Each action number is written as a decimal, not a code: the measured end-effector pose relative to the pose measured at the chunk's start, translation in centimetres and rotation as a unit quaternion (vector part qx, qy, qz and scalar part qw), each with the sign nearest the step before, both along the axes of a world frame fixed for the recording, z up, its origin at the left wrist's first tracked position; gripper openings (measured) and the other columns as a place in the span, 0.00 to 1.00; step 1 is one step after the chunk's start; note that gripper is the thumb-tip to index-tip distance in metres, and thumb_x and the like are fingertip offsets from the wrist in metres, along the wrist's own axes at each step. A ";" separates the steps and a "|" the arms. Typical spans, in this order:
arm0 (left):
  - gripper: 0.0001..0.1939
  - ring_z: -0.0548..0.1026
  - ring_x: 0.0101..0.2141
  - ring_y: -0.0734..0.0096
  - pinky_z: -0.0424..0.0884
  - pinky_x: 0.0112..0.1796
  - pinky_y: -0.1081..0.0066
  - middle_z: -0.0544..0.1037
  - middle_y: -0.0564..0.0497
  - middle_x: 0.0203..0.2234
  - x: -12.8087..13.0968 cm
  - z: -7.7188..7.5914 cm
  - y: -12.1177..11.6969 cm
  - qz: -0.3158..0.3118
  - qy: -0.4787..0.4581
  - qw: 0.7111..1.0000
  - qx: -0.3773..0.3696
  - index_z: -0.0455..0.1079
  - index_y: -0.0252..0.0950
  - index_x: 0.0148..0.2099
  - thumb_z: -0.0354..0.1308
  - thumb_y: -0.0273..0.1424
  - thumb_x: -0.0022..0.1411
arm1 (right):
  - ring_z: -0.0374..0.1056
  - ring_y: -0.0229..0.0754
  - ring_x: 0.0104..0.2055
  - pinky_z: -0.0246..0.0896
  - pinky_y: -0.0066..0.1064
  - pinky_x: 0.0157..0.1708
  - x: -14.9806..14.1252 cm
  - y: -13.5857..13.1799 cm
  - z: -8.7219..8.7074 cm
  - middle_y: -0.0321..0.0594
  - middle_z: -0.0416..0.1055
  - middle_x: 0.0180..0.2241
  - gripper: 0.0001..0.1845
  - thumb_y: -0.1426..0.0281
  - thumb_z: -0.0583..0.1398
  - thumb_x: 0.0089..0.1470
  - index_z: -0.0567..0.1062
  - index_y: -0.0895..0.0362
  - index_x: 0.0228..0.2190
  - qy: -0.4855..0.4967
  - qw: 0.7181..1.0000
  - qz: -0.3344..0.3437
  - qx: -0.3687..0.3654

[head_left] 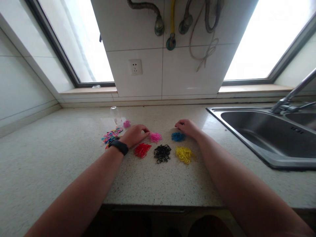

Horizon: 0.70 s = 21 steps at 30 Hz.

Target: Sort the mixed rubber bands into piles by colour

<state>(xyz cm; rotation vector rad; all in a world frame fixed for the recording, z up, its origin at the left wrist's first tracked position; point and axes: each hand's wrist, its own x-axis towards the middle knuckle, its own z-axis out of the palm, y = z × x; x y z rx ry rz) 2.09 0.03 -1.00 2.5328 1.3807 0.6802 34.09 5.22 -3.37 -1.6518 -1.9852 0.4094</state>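
Small piles of loops that look like rubber bands lie sorted by colour on the counter. My left hand (135,134), with a dark band on its wrist, is at the left edge of the pink pile (155,137), thumb and finger pinched together. Just below it lies the red pile (142,150). My right hand (187,127) rests behind the blue pile (178,136), its fingers curled together. Whatever either hand holds is too small to make out. Nearer to me are the black pile (162,153) and the yellow pile (184,154). A mixed-colour pile (111,136) sits left of my left wrist.
A clear container (116,117) stands behind the mixed pile, with a pink cap-like piece (126,123) beside it. To the right, a steel sink (247,131) with a faucet (286,103) is set into the speckled counter (158,187). A tiled wall (138,85) rises behind.
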 end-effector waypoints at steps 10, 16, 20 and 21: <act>0.13 0.73 0.30 0.70 0.66 0.34 0.70 0.81 0.48 0.33 -2.0 0.8 -0.1 0.004 -0.039 0.999 0.034 0.79 0.36 0.40 0.55 0.37 0.66 | 0.70 0.41 0.30 0.57 0.29 0.28 0.1 -0.1 0.1 0.40 0.79 0.31 0.14 0.60 0.59 0.56 0.83 0.52 0.34 -0.001 1.000 -0.001 -0.001; 0.14 0.72 0.29 0.71 0.65 0.32 0.71 0.80 0.49 0.30 -4.0 1.1 -0.1 0.030 -0.067 0.996 0.050 0.79 0.36 0.41 0.54 0.38 0.66 | 0.69 0.41 0.28 0.57 0.29 0.27 0.3 0.1 -0.2 0.40 0.78 0.29 0.15 0.60 0.59 0.56 0.83 0.53 0.33 0.007 1.000 0.010 0.001; 0.16 0.72 0.27 0.72 0.64 0.29 0.72 0.80 0.49 0.28 -6.2 0.8 0.6 0.109 -0.102 0.988 0.044 0.78 0.35 0.41 0.55 0.40 0.65 | 0.70 0.41 0.29 0.59 0.29 0.29 0.3 0.2 -0.2 0.40 0.79 0.29 0.15 0.60 0.58 0.55 0.83 0.54 0.33 0.008 1.000 0.013 -0.001; 0.16 0.72 0.26 0.72 0.64 0.29 0.72 0.80 0.49 0.27 -6.8 0.6 0.9 0.130 -0.113 0.984 0.047 0.79 0.35 0.40 0.55 0.41 0.65 | 0.70 0.41 0.30 0.59 0.29 0.29 0.3 0.1 -0.2 0.40 0.79 0.29 0.16 0.60 0.58 0.55 0.83 0.54 0.34 0.009 1.000 0.016 -0.001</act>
